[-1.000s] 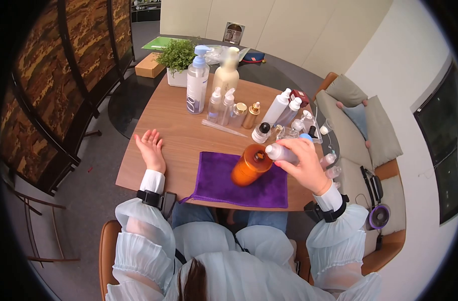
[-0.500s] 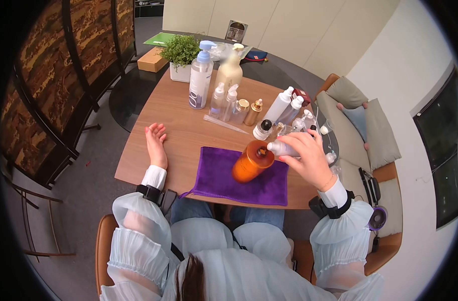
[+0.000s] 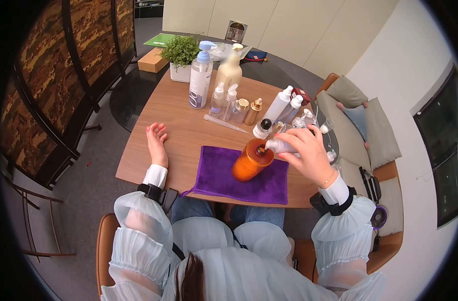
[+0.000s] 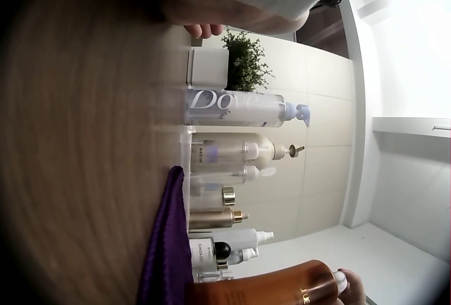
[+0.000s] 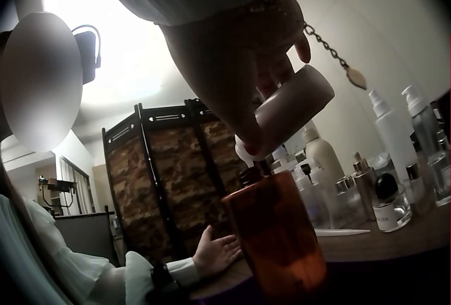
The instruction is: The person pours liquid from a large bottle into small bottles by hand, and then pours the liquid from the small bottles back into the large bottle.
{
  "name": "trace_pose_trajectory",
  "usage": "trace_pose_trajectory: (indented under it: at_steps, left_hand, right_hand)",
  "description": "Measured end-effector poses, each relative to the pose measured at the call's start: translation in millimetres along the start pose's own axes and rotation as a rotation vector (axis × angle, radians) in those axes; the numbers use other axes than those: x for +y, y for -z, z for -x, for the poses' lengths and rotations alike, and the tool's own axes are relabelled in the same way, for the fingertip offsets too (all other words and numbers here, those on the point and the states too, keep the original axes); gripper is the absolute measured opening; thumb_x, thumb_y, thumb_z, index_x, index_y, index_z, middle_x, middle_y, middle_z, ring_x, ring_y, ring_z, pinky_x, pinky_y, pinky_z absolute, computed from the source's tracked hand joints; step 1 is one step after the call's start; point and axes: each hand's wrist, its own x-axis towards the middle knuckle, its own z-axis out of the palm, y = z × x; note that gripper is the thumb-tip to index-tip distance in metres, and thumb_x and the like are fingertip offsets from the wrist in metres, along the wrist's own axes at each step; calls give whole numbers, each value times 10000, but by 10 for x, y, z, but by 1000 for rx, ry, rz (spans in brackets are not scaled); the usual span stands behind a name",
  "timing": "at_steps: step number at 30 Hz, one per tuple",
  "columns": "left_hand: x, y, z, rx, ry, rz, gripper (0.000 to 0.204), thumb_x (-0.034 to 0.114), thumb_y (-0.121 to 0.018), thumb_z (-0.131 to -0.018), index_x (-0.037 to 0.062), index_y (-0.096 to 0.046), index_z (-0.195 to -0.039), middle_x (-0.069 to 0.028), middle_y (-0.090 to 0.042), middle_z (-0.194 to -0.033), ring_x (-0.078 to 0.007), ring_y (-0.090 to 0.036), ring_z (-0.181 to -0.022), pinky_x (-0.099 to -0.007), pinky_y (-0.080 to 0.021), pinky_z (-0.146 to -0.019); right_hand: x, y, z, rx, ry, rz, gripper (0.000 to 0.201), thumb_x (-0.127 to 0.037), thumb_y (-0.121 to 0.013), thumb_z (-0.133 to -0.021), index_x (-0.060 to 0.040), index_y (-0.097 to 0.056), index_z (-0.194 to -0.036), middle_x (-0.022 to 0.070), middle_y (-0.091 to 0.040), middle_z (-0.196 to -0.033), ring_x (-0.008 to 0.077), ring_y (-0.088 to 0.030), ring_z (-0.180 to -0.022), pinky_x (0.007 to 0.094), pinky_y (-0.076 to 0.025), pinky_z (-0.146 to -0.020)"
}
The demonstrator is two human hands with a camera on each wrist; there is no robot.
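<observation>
My right hand [image 3: 309, 158] grips a small pale bottle [image 3: 280, 146], tipped over with its mouth down at the neck of an amber bottle [image 3: 250, 164]. In the right wrist view the small bottle [image 5: 296, 107] slants, its white neck right at the amber bottle's [image 5: 278, 238] dark opening. The amber bottle stands on a purple cloth [image 3: 214, 183] at the table's front. Left of the cloth, my left hand [image 3: 158, 148] rests on the wooden table [image 3: 133, 168], fingers relaxed and holding nothing. No cap shows on the amber bottle.
Behind the cloth stand a Dove pump bottle [image 3: 200, 85], a cream pump bottle [image 3: 229, 72], several small clear bottles, a gold dropper bottle [image 3: 253, 112] and a black-capped bottle [image 3: 262, 129]. A clear tapered stick [image 3: 225, 123] lies before them. A potted plant [image 3: 181, 52] stands at the back left.
The small bottle's mouth has come closer to the amber bottle's opening, with my right hand tilted further over it. My left hand has turned slightly on its side. The head view has shifted a little.
</observation>
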Motion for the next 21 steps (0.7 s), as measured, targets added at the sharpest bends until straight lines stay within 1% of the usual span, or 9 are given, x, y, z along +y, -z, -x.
trace_pose_trajectory:
  at_steps: [7,19,21]
  left_hand:
    - [9,-7,6,-1,-4,-6,621,577,-249,-996,49,-447,-1257,-114,-541,-1225,-220,-491,-1175,-365,-344,-993]
    - [-7,-5,-2,0,-5,-25,646,579,-250,-994,31,-448,-1272,-122,-541,-1231,-222,-490,-1184,-364,-344,-996]
    - [-5,-4,3,3,-18,-24,647,573,-291,-990,20,-448,-1287,-136,-552,-1217,-224,-514,-1151,-356,-378,-972]
  right_hand:
    - [-17,19,-19,0,21,2,462,-218,-753,-736,-195,-612,-1176,1,-584,-999,189,-564,-987,466,-303,-1010]
    - [-36,78,-57,3,44,45,474,-248,-764,-725,-197,-617,-1172,-9,-588,-1007,184,-563,-977,471,-317,-1014]
    - [-40,85,-59,-9,40,48,477,-250,-766,-723,-197,-617,-1173,-8,-587,-1003,185,-562,-977,472,-317,-1015]
